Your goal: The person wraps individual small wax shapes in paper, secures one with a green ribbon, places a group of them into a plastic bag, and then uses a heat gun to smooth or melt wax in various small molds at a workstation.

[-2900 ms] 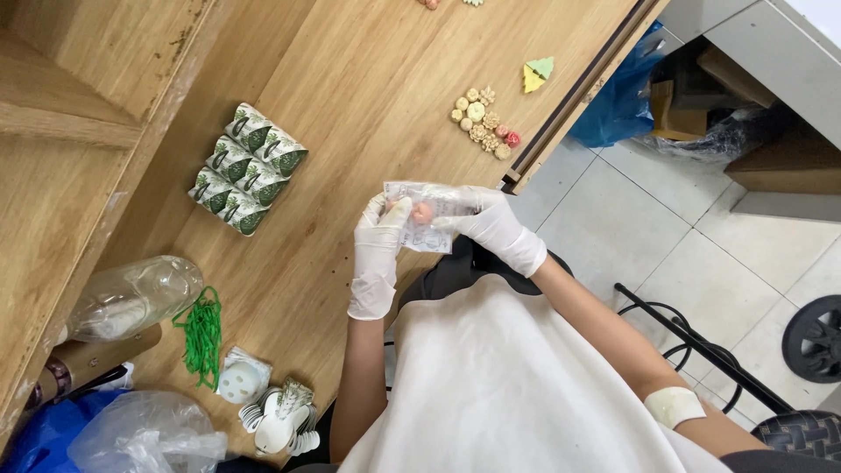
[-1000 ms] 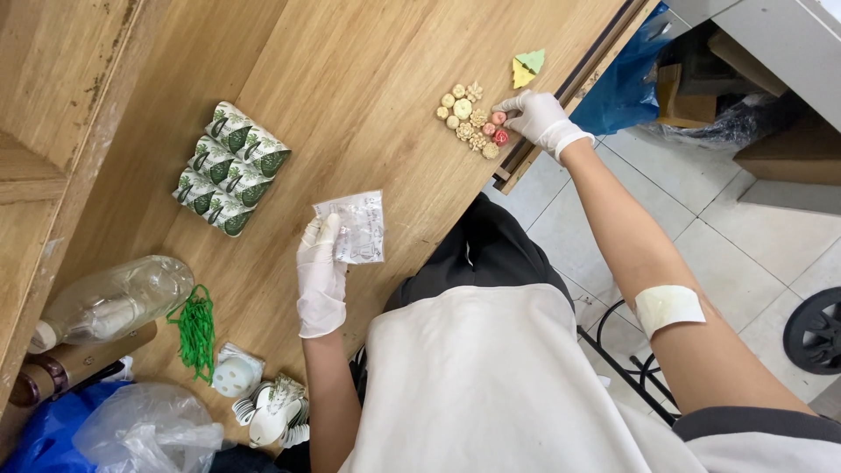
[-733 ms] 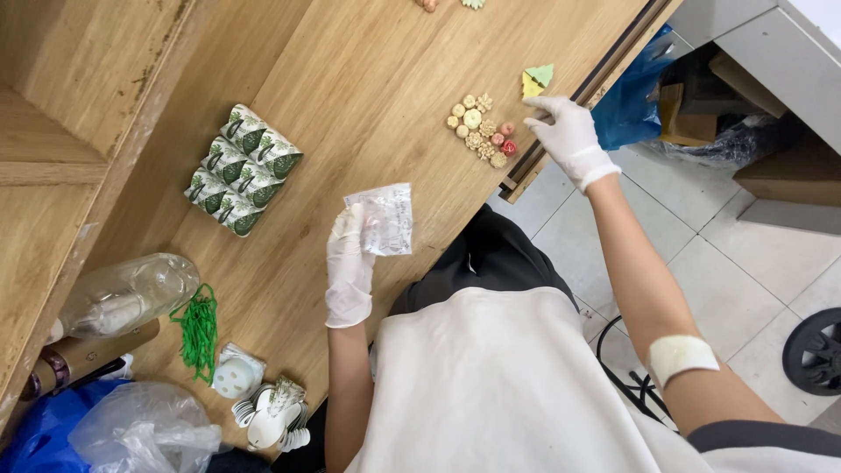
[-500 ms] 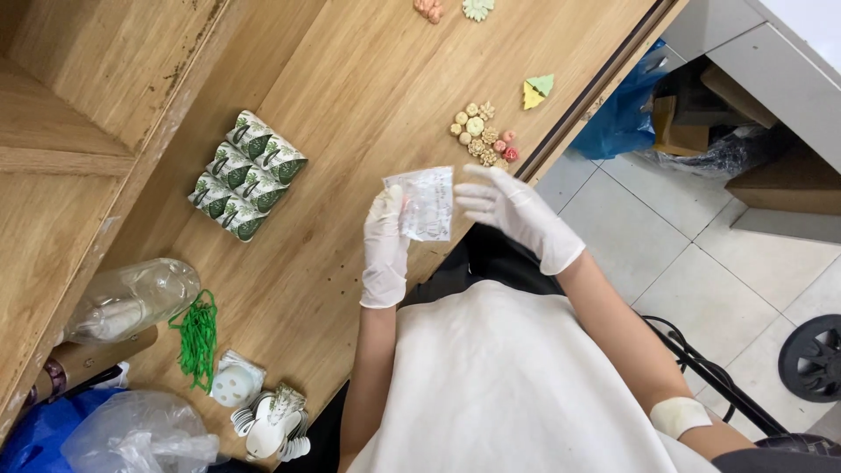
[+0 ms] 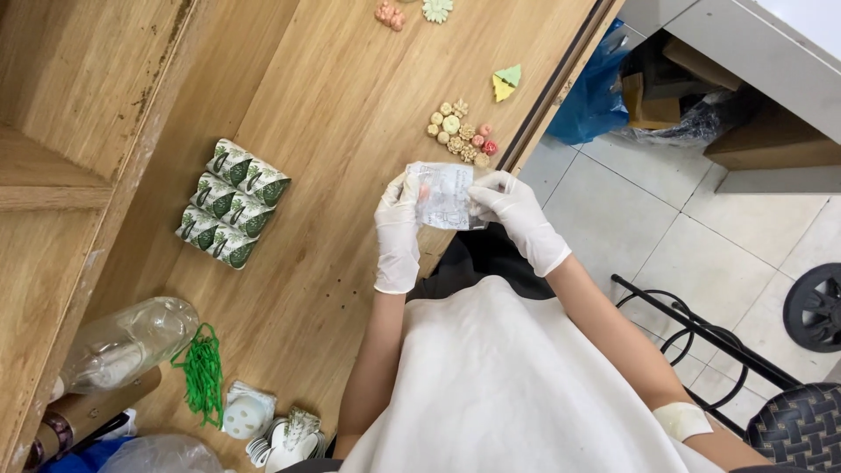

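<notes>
Holding now the small clear plastic bag [image 5: 444,196] with both gloved hands above the worktop [image 5: 333,131] edge, left hand [image 5: 399,229] closed on one side, right hand [image 5: 517,215], back from the little moulded pieces [image 5: 460,140], closed on the other side.

Two gloved hands, left [image 5: 397,229] and right [image 5: 519,217], share one clear plastic bag [image 5: 445,196]. On the tabletop [image 5: 342,105]: six green-patterned packets [image 5: 231,215] at left, roughly ten small moulded pieces [image 5: 460,140] upper centre, one clear bottle [image 5: 123,343] and one green cord bundle [image 5: 203,375] lower left.
</notes>
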